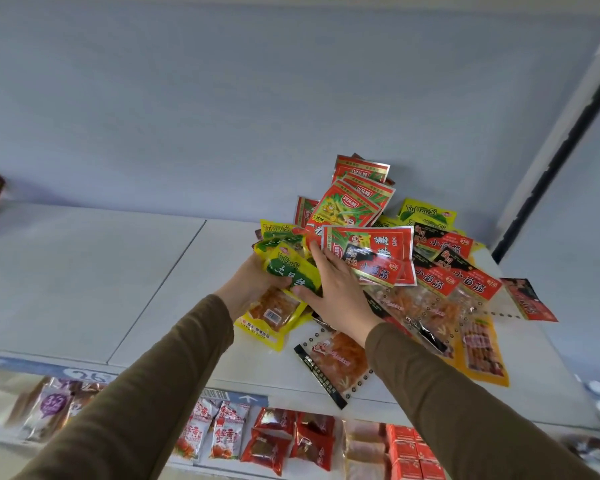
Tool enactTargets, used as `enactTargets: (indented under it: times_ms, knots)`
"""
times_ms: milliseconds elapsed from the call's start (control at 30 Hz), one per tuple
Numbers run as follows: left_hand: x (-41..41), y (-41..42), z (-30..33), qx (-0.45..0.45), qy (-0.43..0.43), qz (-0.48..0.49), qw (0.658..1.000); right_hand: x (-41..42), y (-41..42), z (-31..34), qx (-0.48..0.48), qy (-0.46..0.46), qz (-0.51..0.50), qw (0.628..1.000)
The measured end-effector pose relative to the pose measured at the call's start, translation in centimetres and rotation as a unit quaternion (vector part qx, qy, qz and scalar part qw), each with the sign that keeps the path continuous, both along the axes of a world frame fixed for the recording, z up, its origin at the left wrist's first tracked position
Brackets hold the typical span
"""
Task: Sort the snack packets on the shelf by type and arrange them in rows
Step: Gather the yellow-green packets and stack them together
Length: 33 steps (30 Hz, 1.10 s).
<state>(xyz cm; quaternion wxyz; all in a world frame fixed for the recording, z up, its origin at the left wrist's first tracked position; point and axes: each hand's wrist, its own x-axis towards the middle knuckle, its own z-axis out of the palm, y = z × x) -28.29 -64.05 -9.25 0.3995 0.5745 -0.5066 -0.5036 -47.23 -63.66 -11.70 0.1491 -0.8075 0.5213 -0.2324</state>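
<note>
I am gathering the yellow-green packets off the mixed pile on the shelf, keeping them squared. My left hand is gripping them from below; my right hand is resting on them, fingers nearly straight.

Soft, even light, glare on foil packets, blurred and warped edges.
</note>
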Motion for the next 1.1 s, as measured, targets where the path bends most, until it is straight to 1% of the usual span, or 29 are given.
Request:
enactTargets:
  times_ms: [200, 267, 333, 400, 433, 467, 500, 567, 600, 667, 733, 833, 900, 933, 1000, 1033, 1067, 1100]
  knots:
    - [5.6, 0.5, 0.0, -0.005, 0.051, 0.074, 0.996, 0.1, -0.5, 0.0, 0.022, -0.033, -0.013, 0.999]
    - [7.3, 0.7, 0.3, -0.01, 0.078, 0.091, 0.993, 0.4, -0.4, 0.2, 0.007, -0.036, -0.022, 0.999]
    - [8.4, 0.9, 0.5, -0.02, 0.11, 0.104, 0.988, 1.1, -0.2, 0.7, -0.037, -0.048, -0.03, 0.998]
    - [8.9, 1.2, 0.5, -0.034, 0.138, 0.108, 0.984, 2.3, 0.0, 1.4, -0.063, -0.088, -0.022, 0.994]
    - [9.0, 1.4, 0.4, -0.04, 0.151, 0.11, 0.982, 3.1, 0.1, 2.0, -0.043, -0.129, -0.014, 0.991]
    - [8.9, 1.5, 0.5, -0.046, 0.163, 0.111, 0.979, 3.8, 0.1, 2.6, -0.003, -0.186, -0.007, 0.982]
    - [8.7, 1.5, 0.5, -0.052, 0.174, 0.109, 0.977, 4.5, 0.0, 3.3, 0.046, -0.257, -0.002, 0.965]
    - [8.3, 1.6, 0.7, -0.059, 0.199, 0.103, 0.973, 5.9, -0.3, 4.5, 0.141, -0.386, -0.007, 0.912]
    - [8.1, 1.6, 0.9, -0.061, 0.217, 0.105, 0.969, 6.5, -0.5, 4.9, 0.171, -0.429, -0.016, 0.887]
    - [7.5, 1.6, 1.4, -0.06, 0.253, 0.115, 0.959, 7.4, -1.0, 5.0, 0.206, -0.487, -0.032, 0.848]
    - [6.9, 1.6, 2.0, -0.054, 0.27, 0.127, 0.953, 8.2, -1.5, 4.8, 0.242, -0.502, -0.033, 0.83]
    - [6.2, 1.7, 2.7, -0.05, 0.252, 0.14, 0.956, 9.0, -2.1, 4.5, 0.28, -0.501, -0.014, 0.819]
    - [5.8, 1.8, 2.9, -0.047, 0.236, 0.139, 0.961, 9.0, -2.4, 4.5, 0.279, -0.49, -0.006, 0.825]
    - [5.7, 1.7, 3.0, -0.047, 0.241, 0.132, 0.96, 9.0, -2.4, 4.5, 0.278, -0.479, -0.008, 0.832]
    - [5.4, 1.7, 3.2, -0.043, 0.289, 0.107, 0.95, 8.7, -2.7, 4.4, 0.266, -0.469, -0.027, 0.842]
    - [5.2, 1.6, 3.3, -0.036, 0.307, 0.105, 0.945, 8.5, -2.6, 4.5, 0.262, -0.477, -0.037, 0.838]
    - [5.1, 1.4, 3.3, -0.027, 0.311, 0.113, 0.943, 8.3, -2.7, 4.5, 0.266, -0.495, -0.051, 0.826]
    - [5.0, 1.2, 3.4, -0.025, 0.293, 0.131, 0.947, 8.1, -2.6, 4.6, 0.274, -0.516, -0.071, 0.808]
